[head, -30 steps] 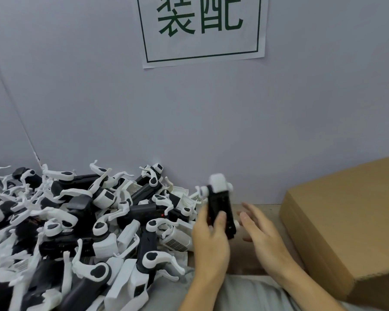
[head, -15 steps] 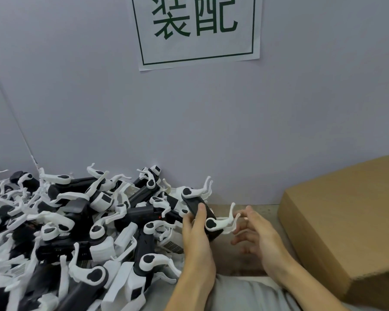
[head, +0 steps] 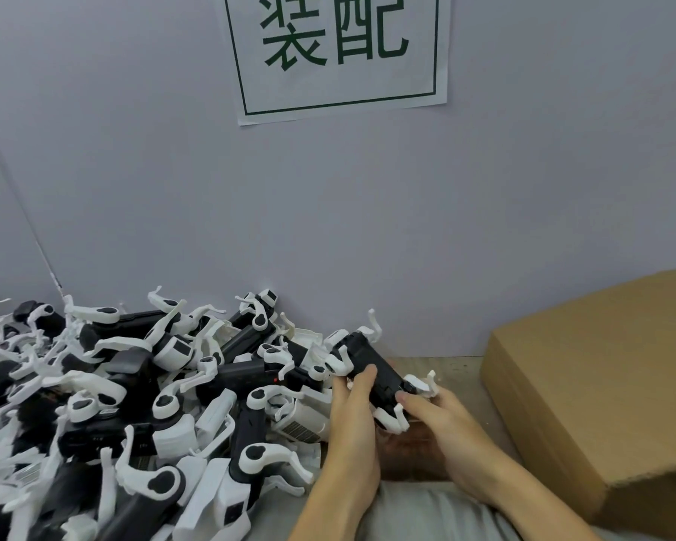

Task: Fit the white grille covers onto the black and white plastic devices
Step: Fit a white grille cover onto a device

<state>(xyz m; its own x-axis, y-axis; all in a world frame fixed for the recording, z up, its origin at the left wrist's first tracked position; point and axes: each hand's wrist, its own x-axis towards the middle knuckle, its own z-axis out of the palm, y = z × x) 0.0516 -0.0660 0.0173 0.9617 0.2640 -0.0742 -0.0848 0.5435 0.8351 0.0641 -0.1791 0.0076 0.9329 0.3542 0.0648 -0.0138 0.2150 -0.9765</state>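
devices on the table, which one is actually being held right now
The black and white device at the pile's right edge, gripped by the left hand and the right hand. All the others lie loose in the pile.

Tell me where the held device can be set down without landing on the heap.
Free: the bare strip of brown tabletop between the held black and white plastic device and the brown cardboard box, against the grey wall. Crowded: the heap of black and white plastic devices fills everything beside the left hand.

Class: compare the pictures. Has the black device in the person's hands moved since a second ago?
Yes. The black device has dropped from upright to a tilted lie, lower and nearer the cardboard box.
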